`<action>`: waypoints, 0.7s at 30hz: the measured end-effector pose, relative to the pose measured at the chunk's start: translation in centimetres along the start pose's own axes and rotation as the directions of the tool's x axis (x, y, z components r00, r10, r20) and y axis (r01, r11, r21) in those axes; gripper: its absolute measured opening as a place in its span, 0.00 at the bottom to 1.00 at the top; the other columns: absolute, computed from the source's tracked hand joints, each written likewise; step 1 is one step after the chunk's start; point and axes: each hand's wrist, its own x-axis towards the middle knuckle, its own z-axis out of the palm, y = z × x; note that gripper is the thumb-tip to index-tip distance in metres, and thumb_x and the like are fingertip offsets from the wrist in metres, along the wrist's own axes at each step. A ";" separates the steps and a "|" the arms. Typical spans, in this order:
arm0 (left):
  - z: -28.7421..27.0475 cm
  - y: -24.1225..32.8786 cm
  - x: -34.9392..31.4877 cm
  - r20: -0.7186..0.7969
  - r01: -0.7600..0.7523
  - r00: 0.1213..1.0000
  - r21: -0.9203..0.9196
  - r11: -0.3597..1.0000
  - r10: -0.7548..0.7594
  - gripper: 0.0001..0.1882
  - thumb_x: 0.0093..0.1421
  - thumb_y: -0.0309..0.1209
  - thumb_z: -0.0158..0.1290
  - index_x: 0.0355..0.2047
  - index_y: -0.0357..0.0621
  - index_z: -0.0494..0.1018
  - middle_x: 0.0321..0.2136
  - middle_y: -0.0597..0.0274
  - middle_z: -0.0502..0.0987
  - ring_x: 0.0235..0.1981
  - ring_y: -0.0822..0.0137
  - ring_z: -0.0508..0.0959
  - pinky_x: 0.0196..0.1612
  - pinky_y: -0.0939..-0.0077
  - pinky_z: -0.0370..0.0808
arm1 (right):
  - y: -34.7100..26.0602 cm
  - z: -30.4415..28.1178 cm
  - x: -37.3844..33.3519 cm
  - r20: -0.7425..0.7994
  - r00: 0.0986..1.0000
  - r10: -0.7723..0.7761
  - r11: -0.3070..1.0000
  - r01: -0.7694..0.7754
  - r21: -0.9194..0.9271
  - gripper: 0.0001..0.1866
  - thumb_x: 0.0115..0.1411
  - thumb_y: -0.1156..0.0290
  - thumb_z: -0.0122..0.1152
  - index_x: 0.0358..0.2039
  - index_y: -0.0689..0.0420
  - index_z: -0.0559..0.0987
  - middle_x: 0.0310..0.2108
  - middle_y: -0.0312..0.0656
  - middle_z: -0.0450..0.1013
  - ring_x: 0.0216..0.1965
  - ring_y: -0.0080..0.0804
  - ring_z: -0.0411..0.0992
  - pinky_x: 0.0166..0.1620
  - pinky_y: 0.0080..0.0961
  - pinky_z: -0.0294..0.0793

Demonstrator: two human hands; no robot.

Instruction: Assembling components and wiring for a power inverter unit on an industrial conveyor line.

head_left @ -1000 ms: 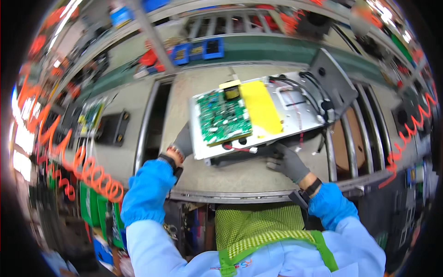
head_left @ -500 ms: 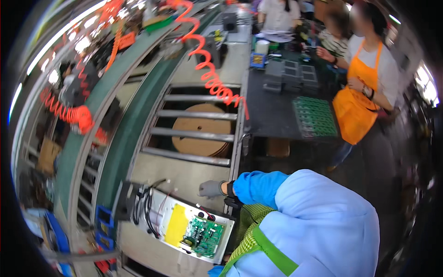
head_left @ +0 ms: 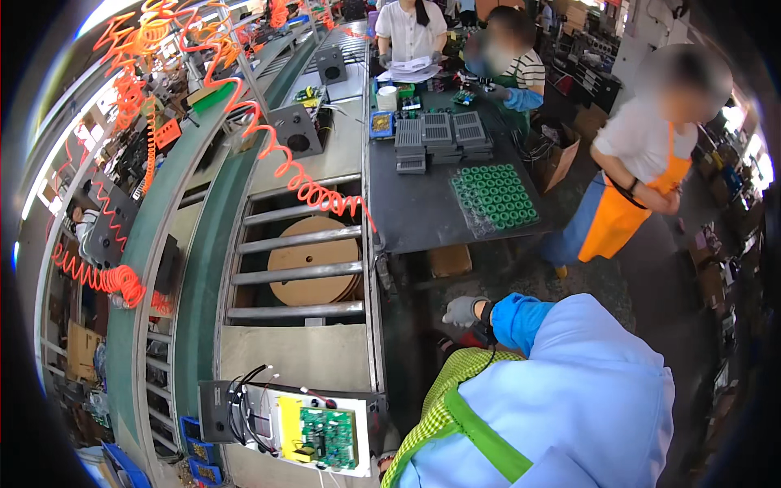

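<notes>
My right hand [head_left: 464, 311], in a grey glove below a blue sleeve cuff, hangs beside the conveyor over the dark floor. Its fingers are curled in, and nothing shows in them. Of my left hand [head_left: 386, 465], only a small patch is visible by the right end of a white metal panel, its fingers hidden. On that panel [head_left: 264, 415] sit a green circuit board [head_left: 329, 435] and a yellow sheet [head_left: 290, 423]. Black cables [head_left: 238, 404] loop over its left part, next to a dark box-shaped casing [head_left: 215, 411].
Metal rollers [head_left: 297, 272] cross the conveyor above a round brown cardboard disc [head_left: 313, 285]. A red coiled hose [head_left: 281, 163] hangs over it. Grey casings [head_left: 437, 134] and a tray of green rings [head_left: 496, 199] occupy the black table. A person in an orange apron [head_left: 630, 224] stands right.
My right hand has moved right, from above the conveyor to over the floor beside it. My view has shifted. The orange-aproned person is now farther right, away from the table.
</notes>
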 end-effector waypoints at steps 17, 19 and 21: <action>-19.8 6.2 8.8 -0.672 0.675 0.536 -0.023 0.738 -0.511 0.19 0.68 0.37 0.45 0.45 0.30 0.74 0.40 0.40 0.79 0.40 0.53 0.78 0.48 0.67 0.72 | 13.2 -34.0 15.0 -0.655 0.748 -0.110 0.971 0.221 0.089 0.21 0.57 0.52 0.56 0.31 0.59 0.83 0.31 0.51 0.78 0.38 0.49 0.76 0.42 0.43 0.73; -21.2 5.2 8.9 -0.553 0.724 0.586 0.028 0.690 -0.593 0.25 0.67 0.43 0.46 0.53 0.33 0.72 0.47 0.39 0.77 0.51 0.52 0.75 0.56 0.69 0.68 | 14.7 -36.3 16.0 -0.562 0.826 -0.050 0.958 0.198 0.205 0.21 0.57 0.52 0.55 0.32 0.60 0.81 0.27 0.49 0.78 0.32 0.46 0.77 0.38 0.40 0.73; -21.5 3.4 9.6 -0.624 0.478 0.716 0.109 0.872 -0.314 0.15 0.67 0.32 0.42 0.42 0.32 0.74 0.31 0.41 0.78 0.32 0.46 0.78 0.39 0.59 0.72 | 16.6 -37.4 16.1 -0.469 0.883 0.003 0.911 0.191 0.366 0.18 0.57 0.56 0.57 0.37 0.59 0.81 0.30 0.51 0.77 0.33 0.43 0.77 0.40 0.39 0.74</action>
